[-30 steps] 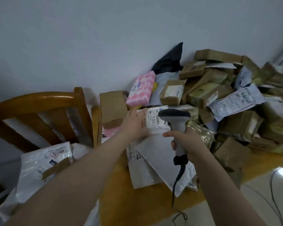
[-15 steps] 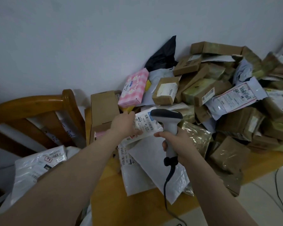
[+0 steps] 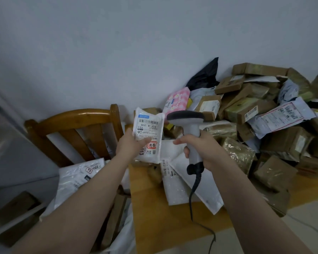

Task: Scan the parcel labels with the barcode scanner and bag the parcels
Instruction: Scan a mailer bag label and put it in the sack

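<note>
The left hand [image 3: 128, 145] grips a small white parcel [image 3: 148, 132] in the middle of the frame. The thumb lies over the lower part of the label and the other fingers are behind the parcel. The parcel stands upright in the air above the left edge of the surface [image 3: 154, 226], with the label turned to the camera.

The right hand [image 3: 200, 149] is closed around the grey handle of the scanner [image 3: 185, 116], just right of the parcel. The dark head of the scanner points to the left and its tip is just beside the upper right edge of the parcel. A dark cable [image 3: 193, 189] hangs from the handle down over the surface.

On the label there is a blue strip at the top and a barcode under it, then "501E" and "M1". Lower there is a red box with two Chinese characters, and the big digits "013" run along the left side. The small print is too blurred to read.

Under the hands two white mailers [image 3: 182, 180] lie flat on the surface, and one has a barcode. A pile [image 3: 264, 116] of brown boxes and grey bags fills the right of the frame, with a pink packet [image 3: 176, 102] at its left end. At the lower left a white bag [image 3: 77, 178] with "200" on it lies on a wooden chair [image 3: 72, 118].
</note>
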